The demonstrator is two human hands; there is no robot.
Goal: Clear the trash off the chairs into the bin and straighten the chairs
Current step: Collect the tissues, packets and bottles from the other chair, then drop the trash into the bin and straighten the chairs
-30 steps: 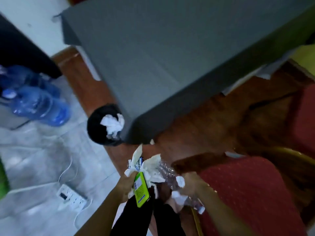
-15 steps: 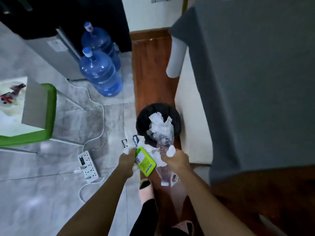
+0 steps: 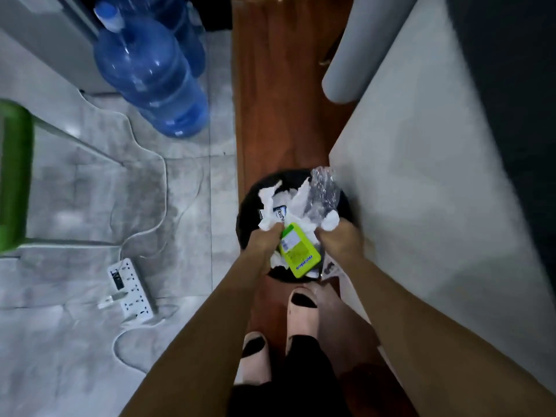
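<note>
Trash sits bunched directly over the bin (image 3: 249, 218): our left hand (image 3: 264, 240) pinches tissues (image 3: 267, 203) and a green packet (image 3: 298, 251), our right hand (image 3: 340, 240) a crumpled bottle (image 3: 323, 194). Next we must spread our fingers; chairs wait.

At the centre of the frame, both hands hover over a round black bin (image 3: 249, 212). The left hand (image 3: 264, 240) grips crumpled white tissues (image 3: 269, 206) and a lime-green carton (image 3: 298, 251); the right hand (image 3: 341, 240) grips a crushed clear plastic bottle (image 3: 323, 192). Blue water jugs (image 3: 150, 73) stand upper left.
</note>
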